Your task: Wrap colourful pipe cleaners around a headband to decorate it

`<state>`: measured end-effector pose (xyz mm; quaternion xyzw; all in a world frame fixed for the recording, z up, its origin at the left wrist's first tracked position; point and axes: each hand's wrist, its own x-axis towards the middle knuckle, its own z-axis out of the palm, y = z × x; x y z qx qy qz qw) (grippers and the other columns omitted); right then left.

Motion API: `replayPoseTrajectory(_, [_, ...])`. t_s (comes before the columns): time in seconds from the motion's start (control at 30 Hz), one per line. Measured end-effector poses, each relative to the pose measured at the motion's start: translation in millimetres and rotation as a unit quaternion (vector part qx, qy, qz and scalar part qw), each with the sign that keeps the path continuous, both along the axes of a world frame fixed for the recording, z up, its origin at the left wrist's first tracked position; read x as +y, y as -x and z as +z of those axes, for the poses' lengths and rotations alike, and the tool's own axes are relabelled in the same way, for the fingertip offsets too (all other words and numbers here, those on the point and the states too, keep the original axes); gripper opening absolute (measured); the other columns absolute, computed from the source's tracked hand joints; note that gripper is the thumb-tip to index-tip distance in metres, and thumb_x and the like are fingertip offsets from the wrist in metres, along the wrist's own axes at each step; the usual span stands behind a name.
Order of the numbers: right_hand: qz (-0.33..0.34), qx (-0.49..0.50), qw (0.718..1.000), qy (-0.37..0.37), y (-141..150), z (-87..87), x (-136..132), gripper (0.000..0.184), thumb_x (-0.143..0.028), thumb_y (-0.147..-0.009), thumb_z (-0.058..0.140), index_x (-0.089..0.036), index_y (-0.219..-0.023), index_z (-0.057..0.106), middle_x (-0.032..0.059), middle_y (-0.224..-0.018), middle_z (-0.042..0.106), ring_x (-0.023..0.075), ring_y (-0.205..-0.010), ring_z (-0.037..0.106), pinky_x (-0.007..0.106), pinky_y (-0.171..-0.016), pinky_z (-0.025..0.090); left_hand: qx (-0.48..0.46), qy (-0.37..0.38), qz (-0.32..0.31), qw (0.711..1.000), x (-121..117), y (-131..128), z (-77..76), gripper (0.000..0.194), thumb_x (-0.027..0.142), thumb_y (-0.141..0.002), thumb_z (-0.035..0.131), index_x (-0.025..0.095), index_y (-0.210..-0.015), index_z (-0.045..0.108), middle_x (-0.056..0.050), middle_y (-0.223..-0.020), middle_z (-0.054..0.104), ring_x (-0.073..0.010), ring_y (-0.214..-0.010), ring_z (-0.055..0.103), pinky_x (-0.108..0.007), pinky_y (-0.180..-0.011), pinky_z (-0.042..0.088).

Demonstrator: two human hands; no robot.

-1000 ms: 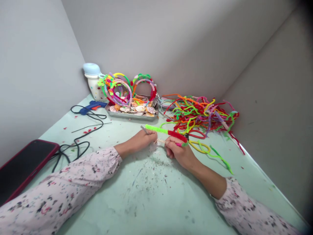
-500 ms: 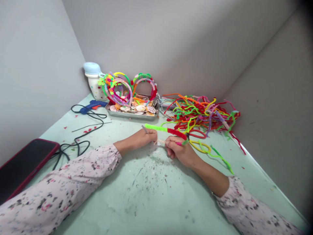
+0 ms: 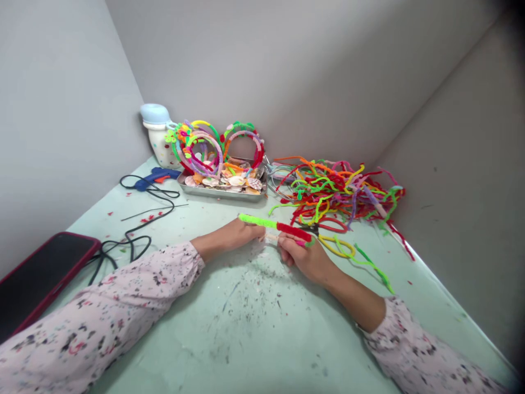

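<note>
Both hands rest on the pale green table (image 3: 254,328), fingers closed around a thin stick wrapped in pipe cleaner (image 3: 274,224). The wrap is bright green at its left end and red at its right. My left hand (image 3: 238,235) pinches the stick near the green part. My right hand (image 3: 301,254) grips it under the red part. A short bare, pale stretch of stick shows between the two hands.
A tangle of coloured pipe cleaners (image 3: 340,191) lies behind my right hand. Wrapped hoops (image 3: 213,145) stand in a metal tray of shells (image 3: 223,186). A blue glue gun (image 3: 156,176) with black cord, a white jar (image 3: 158,134) and a red-cased phone (image 3: 39,276) lie at left.
The green end of the stick has dipped slightly toward my left hand, hiding the grey tip seen earlier. Both hands stay in place.
</note>
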<state>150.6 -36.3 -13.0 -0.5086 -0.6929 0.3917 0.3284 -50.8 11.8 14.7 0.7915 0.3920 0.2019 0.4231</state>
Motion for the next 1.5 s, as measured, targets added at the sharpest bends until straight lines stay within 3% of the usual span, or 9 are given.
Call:
replayPoseTrajectory(0.1, [-0.003,-0.016,1.000,-0.018,0,1.4,-2,0.028,-0.022,-0.084,0.042,-0.019,-0.058,0.052,-0.0036,-0.051,0.055,0.0104,-0.049,0.051,0.022,-0.052,0.038,-0.027,0.001,-0.020,0.999,3,1,-5.2,0.018,0.024,-0.076,0.044,0.016,-0.060,0.049,0.003,-0.059,0.050,-0.0109,-0.059,0.042,-0.022,-0.057,0.033])
replayPoseTrajectory(0.3, [0.006,-0.090,0.994,-0.059,0,8.5,-5,0.016,-0.016,-0.078,0.044,-0.020,-0.065,0.050,-0.0032,-0.057,0.055,0.0116,-0.054,0.048,0.023,-0.053,0.032,-0.098,0.085,-0.019,0.991,4,-1,-18.0,0.017,0.023,-0.077,0.046,0.014,-0.064,0.053,0.001,-0.056,0.054,-0.0090,-0.052,0.044,-0.020,-0.049,0.032])
replayPoseTrajectory(0.5, [0.003,-0.133,0.986,-0.098,1,8.5,-6,0.013,-0.015,-0.078,0.043,-0.020,-0.068,0.050,-0.0027,-0.058,0.054,0.0120,-0.055,0.046,0.024,-0.054,0.030,-0.095,0.127,-0.002,0.987,5,-2,-19.7,0.017,0.024,-0.077,0.046,0.014,-0.065,0.054,0.002,-0.052,0.052,-0.0079,-0.046,0.041,-0.021,-0.046,0.029])
replayPoseTrajectory(0.63, [-0.011,-0.073,0.995,-0.066,0,4.6,-3,0.020,-0.021,-0.081,0.043,-0.020,-0.062,0.051,-0.0027,-0.055,0.054,0.0116,-0.053,0.048,0.024,-0.053,0.033,-0.083,0.097,0.005,0.992,3,-1,-8.8,0.016,0.025,-0.074,0.050,0.015,-0.063,0.055,0.003,-0.054,0.050,-0.0084,-0.049,0.040,-0.021,-0.048,0.029])
replayPoseTrajectory(0.8, [-0.030,0.056,0.997,0.049,-3,1.9,8,0.024,-0.026,-0.081,0.042,-0.019,-0.062,0.053,-0.0029,-0.050,0.054,0.0103,-0.044,0.048,0.023,-0.048,0.035,-0.069,0.094,0.016,0.993,-2,0,3.6,0.019,0.028,-0.075,0.050,0.014,-0.074,0.063,0.005,-0.050,0.043,-0.0084,-0.047,0.036,-0.022,-0.046,0.026])
replayPoseTrajectory(0.9, [-0.046,0.116,0.988,0.093,-3,3.1,12,0.018,-0.027,-0.079,0.044,-0.019,-0.067,0.054,-0.0037,-0.050,0.054,0.0089,-0.040,0.045,0.021,-0.042,0.031,-0.103,0.123,0.026,0.987,-1,0,-2.4,0.021,0.023,-0.072,0.052,0.012,-0.084,0.065,0.004,-0.053,0.047,-0.0085,-0.049,0.039,-0.021,-0.049,0.030])
replayPoseTrajectory(1.03, [-0.050,0.132,0.984,0.106,-2,4.8,13,0.018,-0.027,-0.078,0.045,-0.019,-0.066,0.054,-0.0038,-0.049,0.054,0.0078,-0.039,0.044,0.020,-0.040,0.029,-0.103,0.083,0.065,0.989,0,-3,-14.7,0.026,0.023,-0.074,0.054,0.012,-0.095,0.065,0.002,-0.064,0.055,-0.0082,-0.053,0.043,-0.020,-0.051,0.033])
replayPoseTrajectory(1.27, [-0.045,0.124,0.985,0.113,-4,4.2,13,0.018,-0.028,-0.079,0.044,-0.019,-0.067,0.054,-0.0043,-0.049,0.055,0.0073,-0.039,0.045,0.019,-0.039,0.029,-0.137,0.065,0.078,0.985,2,-7,-25.3,0.022,0.026,-0.075,0.057,0.014,-0.090,0.067,0.000,-0.068,0.061,-0.0091,-0.056,0.050,-0.020,-0.055,0.040])
replayPoseTrajectory(1.5, [-0.043,0.138,0.982,0.121,-4,7.7,13,0.017,-0.029,-0.078,0.045,-0.018,-0.067,0.054,-0.0040,-0.048,0.053,0.0078,-0.039,0.044,0.019,-0.038,0.029,-0.144,0.080,0.092,0.982,1,-5,-23.2,0.024,0.031,-0.075,0.061,0.014,-0.089,0.069,0.001,-0.059,0.058,-0.0083,-0.052,0.047,-0.019,-0.052,0.036])
